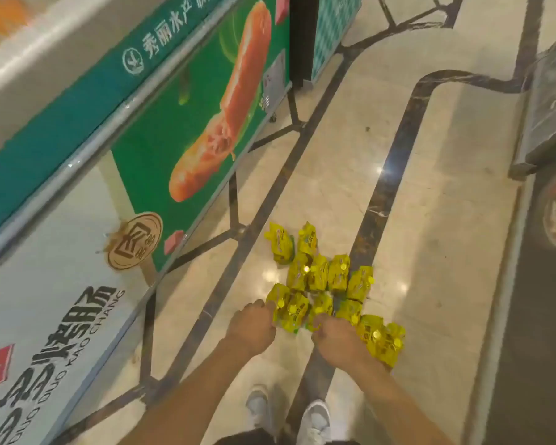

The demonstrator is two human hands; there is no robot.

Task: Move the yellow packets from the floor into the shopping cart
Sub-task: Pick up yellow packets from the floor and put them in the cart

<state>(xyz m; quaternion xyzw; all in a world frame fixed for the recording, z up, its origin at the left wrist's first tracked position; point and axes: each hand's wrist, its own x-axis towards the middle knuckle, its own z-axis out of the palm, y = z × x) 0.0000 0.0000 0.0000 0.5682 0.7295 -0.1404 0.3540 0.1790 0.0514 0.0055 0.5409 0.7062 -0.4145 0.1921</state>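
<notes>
The packets [318, 274] lie in a loose cluster on the floor [430, 220], partly over a dark inlaid stripe, in rough rows running away from the person. The left hand [251, 329] reaches down to the left end of the nearest row, its fingers curled onto the edge of a packet there. The right hand [336, 340] grips packets in the middle of the same row, with two more lying just beside its wrist. White shoes [313, 419] stand below the arms. A freezer [61, 123] with a green sausage poster [206, 123] runs along the left.
</notes>
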